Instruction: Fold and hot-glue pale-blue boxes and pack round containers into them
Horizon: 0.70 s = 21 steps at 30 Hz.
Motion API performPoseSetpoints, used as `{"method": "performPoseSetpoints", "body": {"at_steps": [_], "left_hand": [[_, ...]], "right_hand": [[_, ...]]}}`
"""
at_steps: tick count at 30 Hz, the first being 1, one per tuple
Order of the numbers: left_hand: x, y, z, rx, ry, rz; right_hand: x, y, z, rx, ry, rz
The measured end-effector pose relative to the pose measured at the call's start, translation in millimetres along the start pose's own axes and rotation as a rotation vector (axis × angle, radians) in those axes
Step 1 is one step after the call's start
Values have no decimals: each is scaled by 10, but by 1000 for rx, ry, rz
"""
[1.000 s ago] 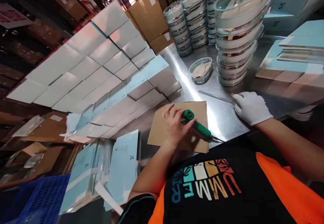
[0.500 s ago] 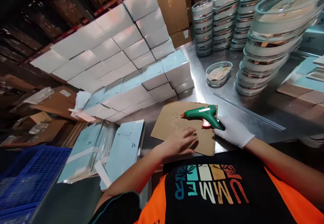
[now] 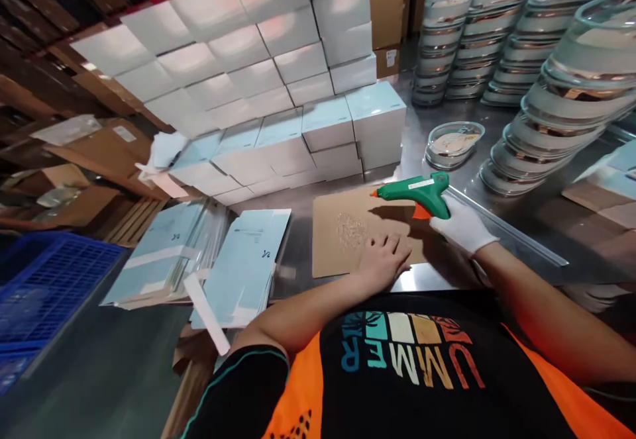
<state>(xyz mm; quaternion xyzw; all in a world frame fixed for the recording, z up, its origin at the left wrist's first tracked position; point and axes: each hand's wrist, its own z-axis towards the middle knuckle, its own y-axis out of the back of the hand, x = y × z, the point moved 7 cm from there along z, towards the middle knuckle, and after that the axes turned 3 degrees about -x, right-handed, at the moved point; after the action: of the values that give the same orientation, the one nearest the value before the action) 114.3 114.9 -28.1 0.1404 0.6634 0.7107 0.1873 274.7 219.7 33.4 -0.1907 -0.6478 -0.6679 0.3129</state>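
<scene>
A green hot glue gun (image 3: 415, 191) with an orange nozzle and trigger is gripped in my right hand (image 3: 462, 224), which wears a white glove. Its nozzle points left, and its shadow falls on the brown cardboard sheet (image 3: 328, 257) below. My bare left hand (image 3: 382, 260) lies over the lower edge of that sheet with its fingers apart, holding nothing. Thin, clear strands of dried glue (image 3: 350, 230) are tangled on the cardboard, just left of my left hand's fingers.
White boxes (image 3: 291, 32) are stacked behind the cardboard. Tall stacks of oval glass dishes (image 3: 561, 95) and a shorter oval stack (image 3: 454, 144) stand at right. A clear strip (image 3: 521, 234) lies by my right hand. Flat light-blue cartons (image 3: 248, 253) and a blue crate (image 3: 54, 280) are at left.
My right hand has lifted the glue gun off the cardboard. My left hand has come down onto the cardboard, which has turned straighter. The camera view has shifted.
</scene>
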Motion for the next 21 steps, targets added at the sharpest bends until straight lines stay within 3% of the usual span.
{"method": "performPoseSetpoints", "body": {"at_steps": [3, 7, 10, 13, 15, 17, 19, 21], "left_hand": [[3, 25, 175, 15, 47, -17], [32, -32, 284, -17, 31, -39], [70, -38, 306, -59, 52, -90], [203, 104, 267, -107, 73, -199], [470, 318, 154, -167, 117, -223], [956, 591, -99, -220, 278, -183], [1597, 837, -540, -203, 570, -116], [2220, 986, -1128, -84, 893, -51]], "right_hand": [[-164, -31, -51, -44, -95, 50], [-314, -135, -16, 20, -178, -50], [-334, -136, 57, 79, -151, -119], [-406, -112, 96, 139, -90, -247], [-542, -62, 137, 90, -87, -282], [-723, -11, 202, -9, -129, -242], [-858, -32, 269, -30, -151, -224], [-926, -84, 311, 7, -170, -274]]}}
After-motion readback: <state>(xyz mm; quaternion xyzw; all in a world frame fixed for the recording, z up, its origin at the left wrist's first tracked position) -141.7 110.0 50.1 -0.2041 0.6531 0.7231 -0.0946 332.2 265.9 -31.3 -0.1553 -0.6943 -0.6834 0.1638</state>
